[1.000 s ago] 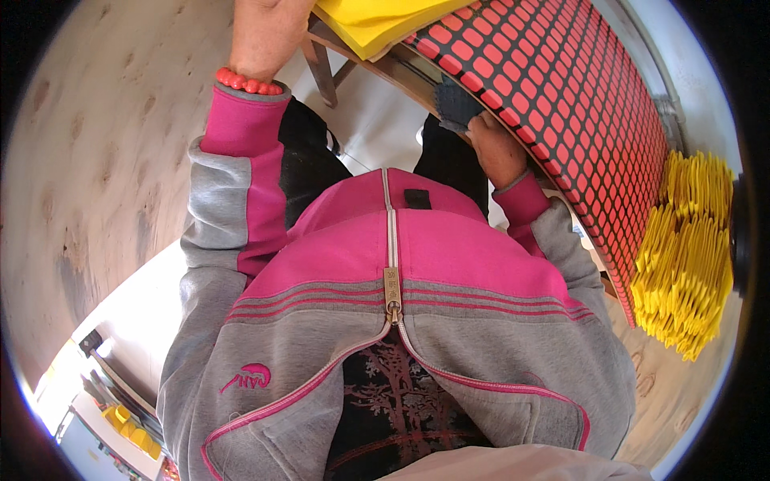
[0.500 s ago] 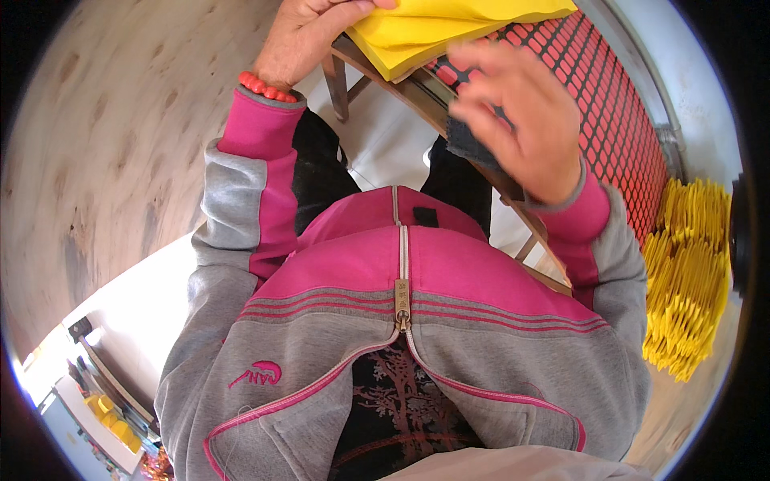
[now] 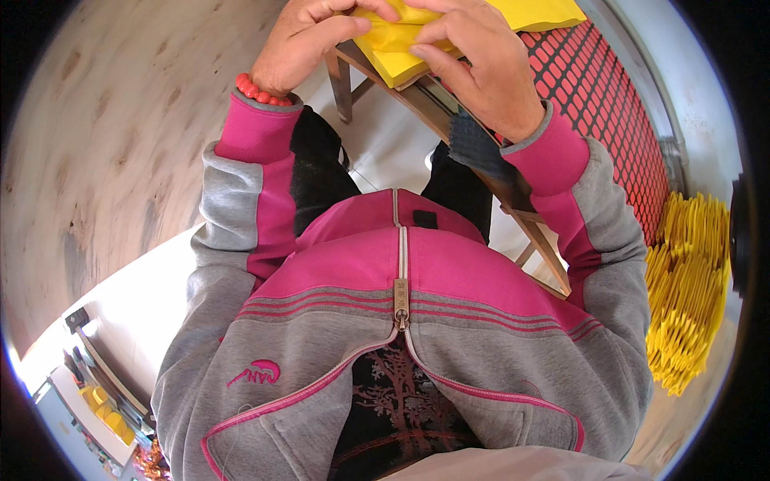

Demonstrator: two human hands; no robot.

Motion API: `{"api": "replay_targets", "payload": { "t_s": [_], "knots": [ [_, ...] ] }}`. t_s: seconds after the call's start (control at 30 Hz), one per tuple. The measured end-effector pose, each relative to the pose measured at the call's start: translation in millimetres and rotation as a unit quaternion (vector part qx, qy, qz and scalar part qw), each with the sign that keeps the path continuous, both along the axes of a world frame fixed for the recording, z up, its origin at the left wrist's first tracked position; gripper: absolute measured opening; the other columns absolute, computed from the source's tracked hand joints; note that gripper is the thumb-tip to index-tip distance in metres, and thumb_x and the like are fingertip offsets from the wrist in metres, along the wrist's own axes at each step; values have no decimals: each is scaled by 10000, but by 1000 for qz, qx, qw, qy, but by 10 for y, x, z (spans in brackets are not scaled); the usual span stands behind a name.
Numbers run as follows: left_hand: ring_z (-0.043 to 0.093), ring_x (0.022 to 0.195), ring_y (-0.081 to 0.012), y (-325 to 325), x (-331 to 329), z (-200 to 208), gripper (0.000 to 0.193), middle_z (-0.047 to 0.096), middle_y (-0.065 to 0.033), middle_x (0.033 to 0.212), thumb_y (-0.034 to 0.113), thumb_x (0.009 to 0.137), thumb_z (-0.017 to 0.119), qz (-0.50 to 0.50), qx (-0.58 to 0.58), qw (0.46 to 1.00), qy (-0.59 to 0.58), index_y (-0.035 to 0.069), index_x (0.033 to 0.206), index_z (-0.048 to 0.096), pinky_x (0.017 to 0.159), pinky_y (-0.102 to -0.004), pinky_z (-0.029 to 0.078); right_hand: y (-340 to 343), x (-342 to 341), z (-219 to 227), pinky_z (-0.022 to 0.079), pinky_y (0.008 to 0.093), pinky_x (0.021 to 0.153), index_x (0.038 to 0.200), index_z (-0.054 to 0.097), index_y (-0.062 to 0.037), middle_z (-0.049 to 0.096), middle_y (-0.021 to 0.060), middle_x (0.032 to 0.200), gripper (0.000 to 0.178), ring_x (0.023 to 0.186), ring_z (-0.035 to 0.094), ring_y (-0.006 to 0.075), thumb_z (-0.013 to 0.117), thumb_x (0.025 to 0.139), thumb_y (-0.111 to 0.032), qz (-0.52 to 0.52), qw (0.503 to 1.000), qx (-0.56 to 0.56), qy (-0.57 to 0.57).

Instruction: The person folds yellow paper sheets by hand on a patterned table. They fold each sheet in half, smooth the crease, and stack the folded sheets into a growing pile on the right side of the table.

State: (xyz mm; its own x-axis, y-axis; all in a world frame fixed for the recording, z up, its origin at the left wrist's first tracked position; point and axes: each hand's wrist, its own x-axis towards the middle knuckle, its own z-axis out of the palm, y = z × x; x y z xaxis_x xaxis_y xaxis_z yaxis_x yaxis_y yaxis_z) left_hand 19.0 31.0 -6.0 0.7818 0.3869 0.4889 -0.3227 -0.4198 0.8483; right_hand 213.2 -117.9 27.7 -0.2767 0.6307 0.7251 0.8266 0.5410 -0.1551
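At the top edge lies a stack of yellow paper (image 3: 391,70), cut off by the frame, on a narrow wooden bench. My left hand (image 3: 309,44), with a red bead bracelet at its wrist, pinches a raised fold of the yellow paper (image 3: 393,38) between thumb and fingers. From the other side my right hand (image 3: 485,68) grips the same fold, thumb and forefinger curled together at its right end. Some fingertips of both hands are hidden or out of frame.
The wooden bench (image 3: 421,104) slants down to the right, a dark cloth (image 3: 479,146) over its edge. Beyond it stands a red and black patterned panel (image 3: 618,120). A tall pile of folded yellow paper (image 3: 686,297) is at the right. A wood-grain board (image 3: 120,144) fills the left.
My right hand has moved up and left, from open in mid-air to gripping the yellow paper. The paper's top is now bunched between both hands; my left hand has barely moved.
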Motion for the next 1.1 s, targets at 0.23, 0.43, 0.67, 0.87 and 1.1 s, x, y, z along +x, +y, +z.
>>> {"api": "replay_targets", "payload": {
  "t_s": [0.23,0.43,0.67,0.87,1.1],
  "knots": [
    [586,857,-73,29,-11,-46,130,658,5,933,44,942,663,14,19,999,30,17,1061,709,776,-256,466,18,24,-44,516,452,1005,910,644,-18,710,197,1163,203,1139,659,410,800,782,-40,8,998,-31,53],
    [568,803,-42,6,43,-111,23,628,46,888,48,970,690,11,-57,998,13,44,960,670,718,-208,457,-30,2,-27,519,427,980,965,634,-22,677,226,1245,289,1153,648,399,831,760,-74,-39,998,-6,51],
    [545,785,-21,-24,115,-183,69,609,55,876,42,981,679,36,-134,990,-26,52,989,612,691,-195,438,-28,-27,5,483,462,1032,960,650,-31,652,213,1303,242,1196,625,414,809,782,-70,-35,999,9,6],
    [550,810,-24,10,121,-203,66,614,44,908,-7,976,630,38,-126,990,-46,47,1010,612,712,-197,438,-17,-17,-17,453,506,1069,921,663,-50,657,197,1306,179,1239,608,416,788,793,-53,-11,1000,-21,8],
    [582,851,-49,-34,-34,-24,58,647,36,940,3,966,634,37,11,999,10,21,998,679,754,-212,454,-12,-11,-64,473,472,1053,915,647,-43,686,196,1240,191,1223,619,412,793,792,-49,-23,998,-27,42]
  ]
}}
